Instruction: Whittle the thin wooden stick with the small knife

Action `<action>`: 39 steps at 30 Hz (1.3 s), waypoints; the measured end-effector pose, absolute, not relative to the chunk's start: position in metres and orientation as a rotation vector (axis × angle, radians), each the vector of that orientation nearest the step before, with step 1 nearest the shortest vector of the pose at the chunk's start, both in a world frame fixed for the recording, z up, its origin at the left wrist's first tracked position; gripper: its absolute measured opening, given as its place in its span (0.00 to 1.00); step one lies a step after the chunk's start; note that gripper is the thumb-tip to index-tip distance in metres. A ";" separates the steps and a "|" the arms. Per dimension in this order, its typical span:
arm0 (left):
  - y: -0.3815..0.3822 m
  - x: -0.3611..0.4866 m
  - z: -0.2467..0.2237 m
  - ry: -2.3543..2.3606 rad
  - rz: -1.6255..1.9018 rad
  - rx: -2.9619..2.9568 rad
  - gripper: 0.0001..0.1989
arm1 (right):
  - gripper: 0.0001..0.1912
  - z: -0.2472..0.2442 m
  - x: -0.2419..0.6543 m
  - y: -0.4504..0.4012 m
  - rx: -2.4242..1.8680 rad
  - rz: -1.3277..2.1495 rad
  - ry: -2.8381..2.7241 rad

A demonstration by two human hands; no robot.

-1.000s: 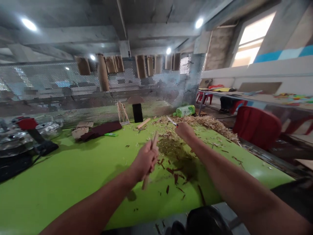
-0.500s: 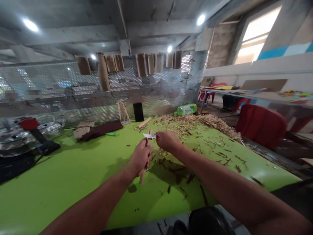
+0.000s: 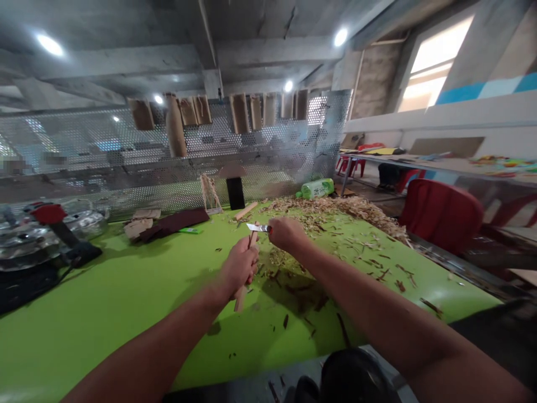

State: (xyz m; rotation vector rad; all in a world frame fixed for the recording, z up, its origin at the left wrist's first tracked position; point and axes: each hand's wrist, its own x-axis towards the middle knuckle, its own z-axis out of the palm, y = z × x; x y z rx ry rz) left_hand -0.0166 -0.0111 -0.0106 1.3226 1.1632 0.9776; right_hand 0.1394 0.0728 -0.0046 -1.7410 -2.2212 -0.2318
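Note:
My left hand (image 3: 240,266) is shut around a thin wooden stick (image 3: 240,298), whose ends show above and below my fingers. My right hand (image 3: 286,234) grips a small knife (image 3: 259,227) with a bright steel blade and a red handle, mostly hidden in my fist. The blade points left, close above the stick's upper end, and I cannot tell whether they touch. Both hands hang over a green table (image 3: 109,302), with brown wood shavings (image 3: 331,210) heaped beyond them and scattered near them.
A green bottle (image 3: 318,188) lies at the table's far edge. Dark sandpaper (image 3: 174,223) and a loose wooden strip (image 3: 246,210) sit on the far side. A metal machine with a red part (image 3: 48,214) stands left. A red chair (image 3: 440,215) stands right, beyond the table edge.
Over the last second my right hand has come left from the shavings, bringing the knife to the stick. My left hand has shifted slightly down and left, and the view has tilted a little.

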 end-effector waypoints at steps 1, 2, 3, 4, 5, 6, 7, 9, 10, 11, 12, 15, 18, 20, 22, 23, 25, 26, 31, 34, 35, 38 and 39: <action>-0.013 -0.016 -0.009 1.176 0.981 1.326 0.20 | 0.16 -0.005 0.140 0.076 -1.736 -0.206 -2.216; -0.016 -0.016 -0.008 1.189 0.981 1.334 0.20 | 0.16 -0.004 0.143 0.079 -1.753 -0.154 -2.192; -0.022 -0.014 -0.006 1.193 0.975 1.353 0.20 | 0.16 -0.003 0.151 0.084 -1.797 -0.081 -2.148; -0.028 -0.012 -0.004 1.182 0.957 1.385 0.20 | 0.16 -0.002 0.162 0.089 -1.867 0.000 -2.081; -0.035 -0.010 -0.003 1.159 0.926 1.417 0.21 | 0.16 0.000 0.177 0.094 -1.966 0.093 -1.983; -0.041 -0.007 -0.002 1.106 0.889 1.458 0.21 | 0.16 0.001 0.193 0.100 -2.063 0.156 -1.899; -0.045 -0.006 -0.001 1.038 0.850 1.477 0.23 | 0.17 0.001 0.210 0.105 -2.132 0.160 -1.826; -0.045 -0.005 -0.002 0.931 0.841 1.426 0.23 | 0.18 0.000 0.234 0.113 -2.182 0.127 -1.718; -0.040 -0.006 -0.002 0.915 0.906 1.373 0.22 | 0.18 -0.002 0.239 0.116 -2.138 0.119 -1.670; -0.034 -0.009 -0.003 0.896 0.964 1.303 0.21 | 0.18 -0.004 0.238 0.118 -2.068 0.123 -1.660; -0.026 -0.013 -0.004 0.875 1.016 1.232 0.20 | 0.17 -0.007 0.231 0.119 -1.974 0.142 -1.662; -0.007 -0.024 -0.010 0.817 1.067 1.081 0.15 | 0.13 -0.015 0.195 0.113 -1.590 0.340 -1.688; -0.001 -0.029 -0.013 0.781 1.068 1.031 0.13 | 0.13 -0.019 0.163 0.096 -1.188 0.788 -1.641; -0.003 -0.029 -0.014 0.787 1.058 1.032 0.13 | 0.16 -0.018 0.152 0.083 -1.004 1.110 -1.598; -0.005 -0.027 -0.015 0.808 1.022 1.060 0.12 | 0.19 -0.017 0.147 0.071 -0.906 1.336 -1.557; -0.006 -0.025 -0.016 0.818 0.994 1.076 0.12 | 0.20 -0.016 0.145 0.067 -0.878 1.404 -1.535; -0.006 -0.024 -0.018 0.826 0.941 1.093 0.12 | 0.18 -0.015 0.143 0.063 -0.847 1.477 -1.493; -0.005 -0.023 -0.019 0.824 0.924 1.091 0.13 | 0.17 -0.014 0.143 0.062 -0.842 1.491 -1.475; -0.003 -0.023 -0.023 0.785 0.856 1.065 0.14 | 0.15 -0.011 0.149 0.071 -0.873 1.426 -1.305; -0.006 -0.025 -0.022 0.763 0.850 1.113 0.14 | 0.15 -0.009 0.157 0.082 -0.890 1.336 -1.147; -0.007 -0.025 -0.022 0.763 0.851 1.138 0.13 | 0.15 -0.008 0.159 0.084 -0.901 1.306 -1.104; -0.009 -0.025 -0.021 0.790 0.824 1.175 0.12 | 0.16 -0.006 0.167 0.089 -0.940 1.234 -1.106; -0.009 -0.025 -0.021 0.806 0.826 1.163 0.12 | 0.17 -0.007 0.169 0.089 -0.957 1.199 -1.152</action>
